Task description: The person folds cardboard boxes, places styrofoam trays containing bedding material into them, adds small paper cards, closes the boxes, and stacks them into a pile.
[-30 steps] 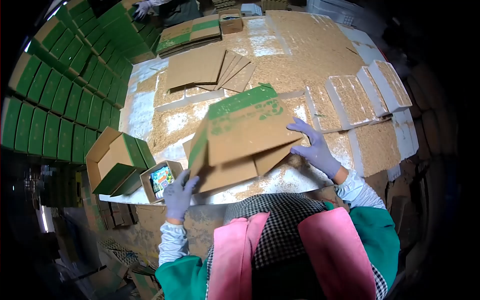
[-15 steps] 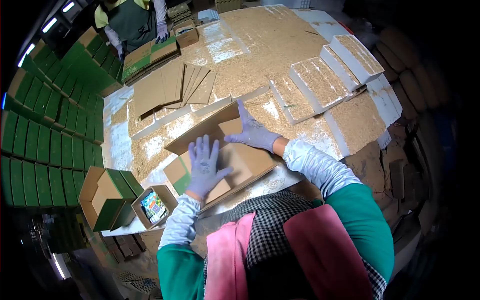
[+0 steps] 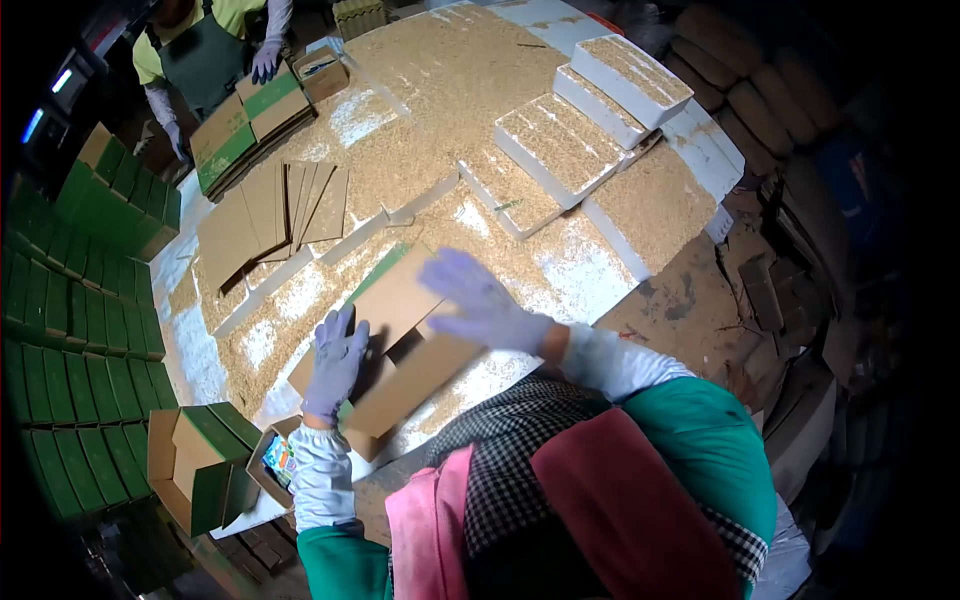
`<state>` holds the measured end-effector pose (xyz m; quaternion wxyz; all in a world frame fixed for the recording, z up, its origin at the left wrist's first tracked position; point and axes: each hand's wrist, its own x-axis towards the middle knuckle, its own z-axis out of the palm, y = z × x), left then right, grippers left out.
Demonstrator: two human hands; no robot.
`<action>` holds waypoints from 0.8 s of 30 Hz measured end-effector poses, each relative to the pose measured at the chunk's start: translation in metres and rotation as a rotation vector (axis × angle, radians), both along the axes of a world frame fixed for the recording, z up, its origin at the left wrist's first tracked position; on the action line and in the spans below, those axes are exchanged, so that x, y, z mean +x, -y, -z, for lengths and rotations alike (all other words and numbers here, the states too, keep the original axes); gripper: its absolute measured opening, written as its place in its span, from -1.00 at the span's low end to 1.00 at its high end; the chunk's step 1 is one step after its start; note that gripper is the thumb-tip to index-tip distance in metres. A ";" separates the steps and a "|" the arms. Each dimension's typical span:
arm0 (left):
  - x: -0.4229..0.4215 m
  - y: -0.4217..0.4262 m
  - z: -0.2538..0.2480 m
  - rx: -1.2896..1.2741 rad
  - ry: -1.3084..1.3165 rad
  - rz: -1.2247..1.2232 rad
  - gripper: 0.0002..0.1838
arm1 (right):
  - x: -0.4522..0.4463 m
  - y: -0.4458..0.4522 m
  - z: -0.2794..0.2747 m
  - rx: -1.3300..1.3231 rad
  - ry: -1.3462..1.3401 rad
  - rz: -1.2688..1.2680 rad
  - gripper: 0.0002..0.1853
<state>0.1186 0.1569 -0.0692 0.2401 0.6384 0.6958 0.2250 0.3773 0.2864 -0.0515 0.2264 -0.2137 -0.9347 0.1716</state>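
A cardboard box with a green band lies before me, its long flaps folded partly over its opening. My left hand, in a pale purple glove, rests at the box's left end with the fingers extended. At the box's right end is my right hand, gloved alike, its fingers spread and smeared by motion. It cannot be told whether the right hand touches the box. To the lower left stand a small open carton with colourful packets inside and a larger open green-and-brown box.
Flat cardboard sheets lie beyond the box on the crumb-strewn table. White foam blocks stand at the back right. Green boxes are stacked on the left. A co-worker's gloved hand touches flattened cartons.
The box's long flaps have come inward over its opening, which stood wide before. My left hand has moved from over the opening to the left end. The view has shifted right.
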 end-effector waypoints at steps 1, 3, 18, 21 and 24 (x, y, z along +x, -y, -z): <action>0.014 -0.007 -0.025 -0.115 0.036 0.043 -0.63 | -0.007 -0.008 0.007 0.000 0.000 -0.011 -0.29; 0.044 0.011 0.002 0.138 -0.423 -0.023 -0.29 | -0.025 -0.023 0.044 -0.687 0.030 0.197 -0.22; -0.003 0.112 0.038 0.439 1.003 -0.843 -0.30 | -0.116 0.102 0.005 -0.474 0.262 -0.631 -0.31; -0.005 0.095 0.061 0.087 0.240 -0.983 -0.32 | -0.118 0.098 0.012 -0.751 0.462 -0.736 -0.32; -0.029 0.095 0.072 0.177 0.680 -0.992 -0.36 | -0.031 0.002 -0.005 -0.747 -0.119 0.042 -0.33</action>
